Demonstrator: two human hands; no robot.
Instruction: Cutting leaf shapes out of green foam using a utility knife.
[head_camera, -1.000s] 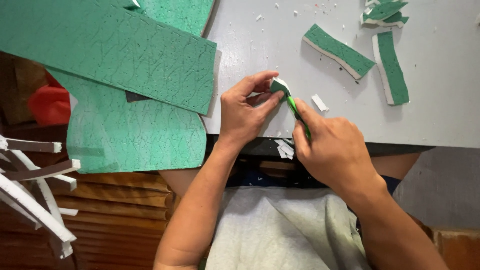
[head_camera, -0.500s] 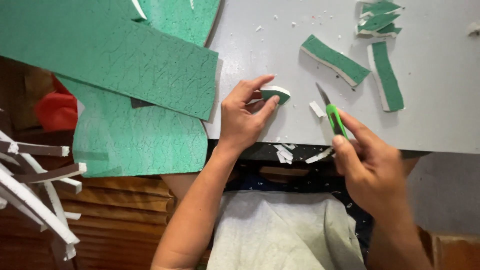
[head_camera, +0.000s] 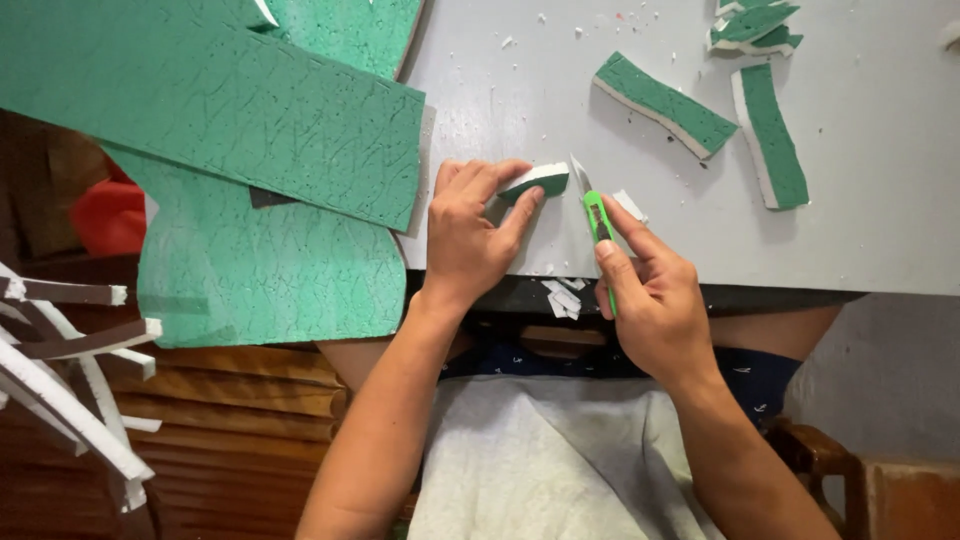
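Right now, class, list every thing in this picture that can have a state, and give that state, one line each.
Left hand: pressing a small foam piece flat on the table.
Small foam piece: held, green face up.
Right hand: gripping a green utility knife.
Green utility knife: blade out, tip beside the small foam piece.
Green foam sheets: stacked, overhanging the table edge.
Cut foam strips: lying loose on the grey table.

Grey table (head_camera: 880, 200): large green foam sheets (head_camera: 210, 110) are stacked at its left, overhanging the edge. Two cut green strips (head_camera: 655, 103) are laid at upper right, with smaller offcuts (head_camera: 750, 25) above. White scraps (head_camera: 630, 205) are scattered near the front edge.
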